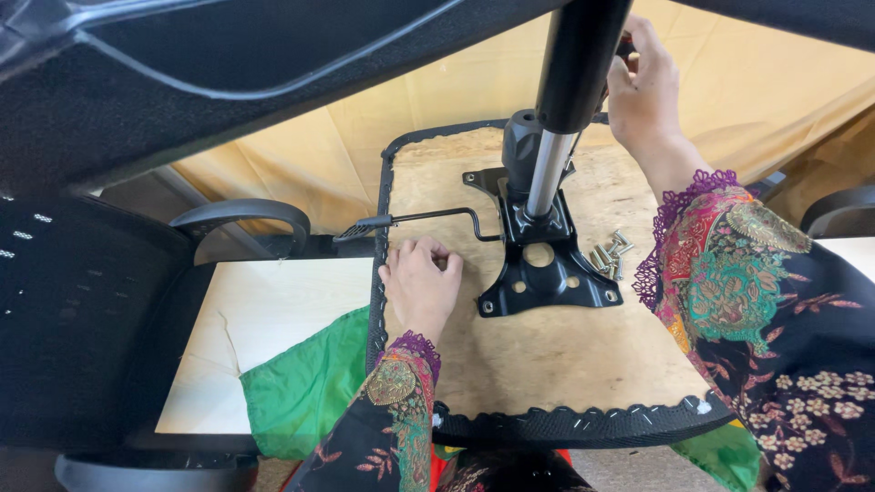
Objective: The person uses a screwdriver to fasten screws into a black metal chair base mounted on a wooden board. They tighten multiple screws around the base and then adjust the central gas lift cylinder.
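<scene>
An upturned chair seat (547, 355) shows its bare wooden underside, edged in black fabric. A black metal mechanism plate (545, 273) lies on it, with a lever handle (410, 220) sticking out to the left. A gas lift cylinder (558, 118), black above and silver below, stands in the plate. My left hand (419, 282) rests on the wood left of the plate, fingers curled; I cannot see anything in it. My right hand (643, 87) is raised beside the cylinder's black upper part, closed on a small dark object that is mostly hidden.
Several silver bolts (609, 255) lie on the wood right of the plate. Green cloth (301, 383) hangs at the seat's left. A black armrest (241, 214) and a pale tabletop (273, 310) are further left. A black mesh chair back (64, 301) fills the left and top.
</scene>
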